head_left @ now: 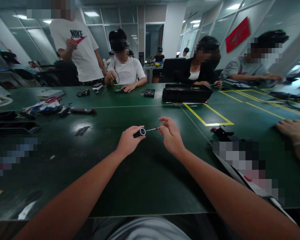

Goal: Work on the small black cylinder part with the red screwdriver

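Observation:
My left hand (128, 141) is closed around a small black cylindrical part (139, 133) with a pale ring round its open end, which faces right. In my right hand (170, 133) is a thin screwdriver (152, 129), pinched by its red end between thumb and fingers. Its metal shaft points left, and the tip reaches the ringed end of the black part; whether it touches a screw there is too small to tell. Both hands are raised over the middle of the green table (140, 186).
Tools with red handles (52, 99) and a dark pen-like tool (83, 111) lie at left. A long black housing (187, 93) stands across the table. Black parts (223, 131) lie at right, near another person's hand (293, 131). Several people sit opposite; one stands.

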`<state>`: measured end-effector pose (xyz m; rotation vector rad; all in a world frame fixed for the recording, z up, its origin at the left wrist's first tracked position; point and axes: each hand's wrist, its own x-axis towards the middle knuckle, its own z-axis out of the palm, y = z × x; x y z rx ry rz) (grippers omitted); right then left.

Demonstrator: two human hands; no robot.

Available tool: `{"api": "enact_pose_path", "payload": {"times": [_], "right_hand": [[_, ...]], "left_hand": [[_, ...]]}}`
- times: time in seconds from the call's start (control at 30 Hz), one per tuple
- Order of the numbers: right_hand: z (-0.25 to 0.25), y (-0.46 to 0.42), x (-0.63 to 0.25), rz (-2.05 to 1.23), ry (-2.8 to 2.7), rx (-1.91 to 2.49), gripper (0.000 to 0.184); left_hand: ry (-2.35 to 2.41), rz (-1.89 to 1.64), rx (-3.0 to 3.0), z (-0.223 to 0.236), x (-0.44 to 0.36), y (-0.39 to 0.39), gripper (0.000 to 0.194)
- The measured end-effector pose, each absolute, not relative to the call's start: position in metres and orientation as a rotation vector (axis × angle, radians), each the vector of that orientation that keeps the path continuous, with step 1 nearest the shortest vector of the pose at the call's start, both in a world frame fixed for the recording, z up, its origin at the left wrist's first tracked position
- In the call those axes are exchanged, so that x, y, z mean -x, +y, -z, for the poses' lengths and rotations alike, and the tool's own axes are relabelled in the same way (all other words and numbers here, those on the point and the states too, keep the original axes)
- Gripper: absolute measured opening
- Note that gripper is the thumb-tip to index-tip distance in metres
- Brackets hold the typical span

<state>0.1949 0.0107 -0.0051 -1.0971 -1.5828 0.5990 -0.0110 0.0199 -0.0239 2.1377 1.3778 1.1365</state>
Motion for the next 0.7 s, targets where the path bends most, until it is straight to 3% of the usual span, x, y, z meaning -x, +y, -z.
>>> {"api": "enact_pose_path", "payload": {"times": [0.13,0.4,0.57,0.7], "right_hand": [[0.003,0.01,-0.194,-0.566,-1.578,1.174,0.028],[0.01,0.014,-0.191,-0.685,-1.436,1.006,0.015],[0.017,0.028,-0.193,-0.966,-1.076,1.028,0.028],[0.021,0.033,-0.196,-0.892,-0.982,1.062,0.024]], "left_hand": [[1.378,-1.097,-2.155,0.026,0.01,0.02,0.043],[1.371,-1.082,-2.177,0.028,0.012,0.022,0.044],[1.317,-1.023,-2.286,0.023,0.01,0.02,0.043],[1.4,-1.011,-2.259,0.021,0.009,0.021,0.042]]}}
